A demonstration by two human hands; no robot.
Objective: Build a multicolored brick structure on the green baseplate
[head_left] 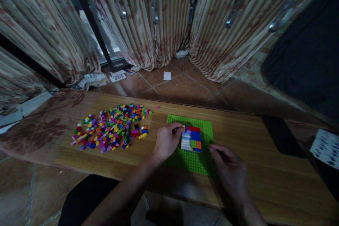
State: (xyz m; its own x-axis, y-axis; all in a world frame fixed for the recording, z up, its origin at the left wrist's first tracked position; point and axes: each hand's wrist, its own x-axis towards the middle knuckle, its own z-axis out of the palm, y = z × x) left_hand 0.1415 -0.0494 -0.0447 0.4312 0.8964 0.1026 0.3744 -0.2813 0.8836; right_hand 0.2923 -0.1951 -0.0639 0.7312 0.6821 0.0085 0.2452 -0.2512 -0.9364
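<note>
A flat green studded baseplate (198,166) lies on the wooden table, bearing a block of building bricks (196,136) in red, blue, white, orange and lime. My left hand (166,141) is closed in a pinch at the far left corner of that block. Right at its fingertips shows a small orange building brick (183,128), partly hidden by the fingers. My right hand (230,164) has thumb and forefinger together at the baseplate's right edge, other fingers curled. Whether anything is between those fingertips is hidden.
Left of the baseplate spreads a big pile of loose multicoloured bricks (113,130) on the wooden table (254,169). One pink brick (158,107) lies near the far edge. A dark flat object (280,136) and a patterned card (327,148) are at the right. Striped curtains (164,35) hang beyond.
</note>
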